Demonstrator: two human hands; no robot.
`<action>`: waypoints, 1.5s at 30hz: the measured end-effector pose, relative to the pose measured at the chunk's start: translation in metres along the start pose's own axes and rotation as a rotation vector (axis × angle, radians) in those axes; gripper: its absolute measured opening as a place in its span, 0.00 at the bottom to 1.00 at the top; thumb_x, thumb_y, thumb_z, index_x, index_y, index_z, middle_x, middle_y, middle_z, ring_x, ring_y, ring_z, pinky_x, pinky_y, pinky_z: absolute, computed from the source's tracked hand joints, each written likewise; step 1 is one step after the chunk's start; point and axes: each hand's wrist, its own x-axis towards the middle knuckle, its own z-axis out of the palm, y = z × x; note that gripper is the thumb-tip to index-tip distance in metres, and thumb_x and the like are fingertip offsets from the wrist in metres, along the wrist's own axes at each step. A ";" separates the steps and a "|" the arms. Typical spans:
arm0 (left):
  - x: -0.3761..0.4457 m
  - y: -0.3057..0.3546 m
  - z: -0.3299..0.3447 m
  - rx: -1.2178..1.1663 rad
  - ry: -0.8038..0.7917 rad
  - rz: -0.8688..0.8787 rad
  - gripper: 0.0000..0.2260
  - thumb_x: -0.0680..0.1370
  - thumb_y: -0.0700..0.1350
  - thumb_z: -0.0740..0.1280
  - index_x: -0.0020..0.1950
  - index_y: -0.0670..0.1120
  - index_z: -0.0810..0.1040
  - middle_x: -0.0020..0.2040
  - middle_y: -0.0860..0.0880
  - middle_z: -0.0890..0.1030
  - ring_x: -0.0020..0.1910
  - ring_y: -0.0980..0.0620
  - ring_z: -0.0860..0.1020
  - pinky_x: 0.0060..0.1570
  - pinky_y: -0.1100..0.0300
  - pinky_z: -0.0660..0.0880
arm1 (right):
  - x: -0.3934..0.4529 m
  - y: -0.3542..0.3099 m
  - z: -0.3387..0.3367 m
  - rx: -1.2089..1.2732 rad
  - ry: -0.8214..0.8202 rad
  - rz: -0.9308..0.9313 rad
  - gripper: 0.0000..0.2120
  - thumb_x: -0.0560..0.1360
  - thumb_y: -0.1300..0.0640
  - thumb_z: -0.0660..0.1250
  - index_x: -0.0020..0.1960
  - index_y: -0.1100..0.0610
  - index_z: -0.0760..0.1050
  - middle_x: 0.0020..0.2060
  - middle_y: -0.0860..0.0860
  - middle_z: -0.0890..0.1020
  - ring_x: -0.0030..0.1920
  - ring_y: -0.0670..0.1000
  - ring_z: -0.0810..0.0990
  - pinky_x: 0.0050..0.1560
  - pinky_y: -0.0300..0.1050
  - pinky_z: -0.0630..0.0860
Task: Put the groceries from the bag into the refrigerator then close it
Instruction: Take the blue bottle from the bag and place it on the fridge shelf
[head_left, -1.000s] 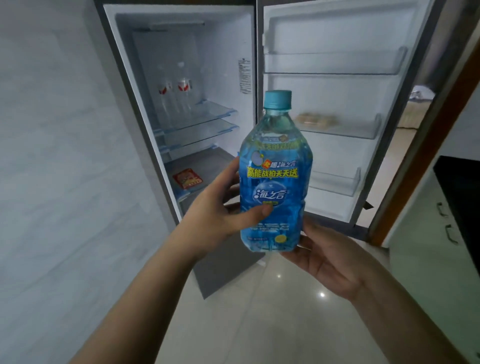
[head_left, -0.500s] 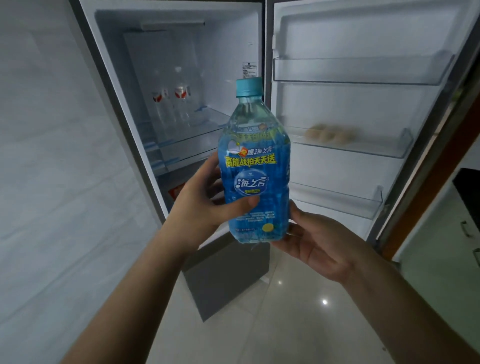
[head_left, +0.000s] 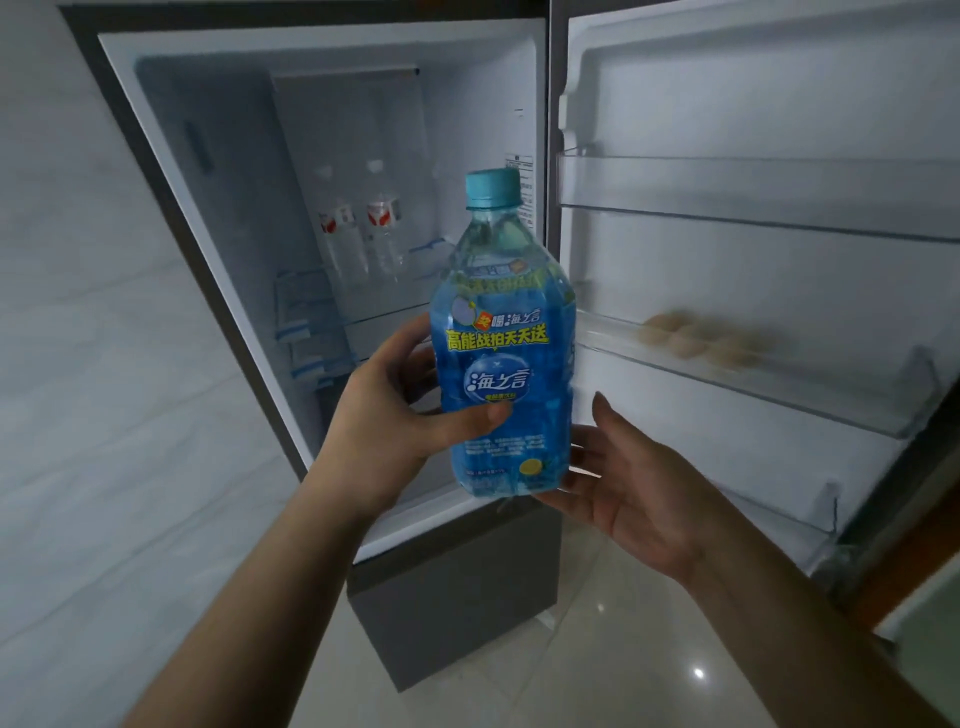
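A large blue drink bottle (head_left: 501, 364) with a teal cap stands upright in front of the open refrigerator (head_left: 171, 171). My left hand (head_left: 395, 415) grips its left side, thumb across the label. My right hand (head_left: 634, 483) is cupped under and beside its base, fingers spread, touching the bottom. The bag is out of view.
Two clear water bottles (head_left: 361, 234) stand on a glass shelf deep inside. The open door (head_left: 753, 130) at the right has clear shelves; the middle one (head_left: 779, 395) holds several eggs (head_left: 696, 338). A grey lower drawer front (head_left: 457, 597) sits below. A tiled wall is on the left.
I have come closer to the refrigerator, so it fills more of the view. The bottle stays upright in my hands, and my right hand has opened wider beside its base.
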 end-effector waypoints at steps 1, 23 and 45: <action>0.006 -0.001 0.004 0.001 0.023 0.000 0.30 0.64 0.46 0.80 0.64 0.48 0.76 0.58 0.46 0.84 0.60 0.45 0.81 0.61 0.39 0.75 | 0.007 -0.007 -0.004 -0.027 -0.019 0.002 0.29 0.75 0.41 0.60 0.64 0.64 0.73 0.56 0.62 0.81 0.56 0.60 0.82 0.56 0.56 0.79; 0.068 -0.033 -0.039 0.035 0.262 -0.034 0.31 0.64 0.43 0.78 0.66 0.45 0.74 0.56 0.49 0.85 0.57 0.51 0.82 0.52 0.52 0.81 | 0.124 -0.029 0.025 -0.726 -0.174 -0.359 0.22 0.67 0.36 0.65 0.58 0.44 0.75 0.51 0.41 0.84 0.54 0.41 0.81 0.58 0.43 0.76; 0.199 -0.125 -0.172 0.070 0.272 -0.033 0.32 0.66 0.37 0.80 0.67 0.51 0.74 0.58 0.55 0.84 0.59 0.57 0.80 0.59 0.52 0.78 | 0.306 -0.025 0.098 -0.812 -0.135 -0.586 0.21 0.76 0.55 0.65 0.69 0.48 0.69 0.58 0.35 0.79 0.59 0.38 0.77 0.53 0.32 0.76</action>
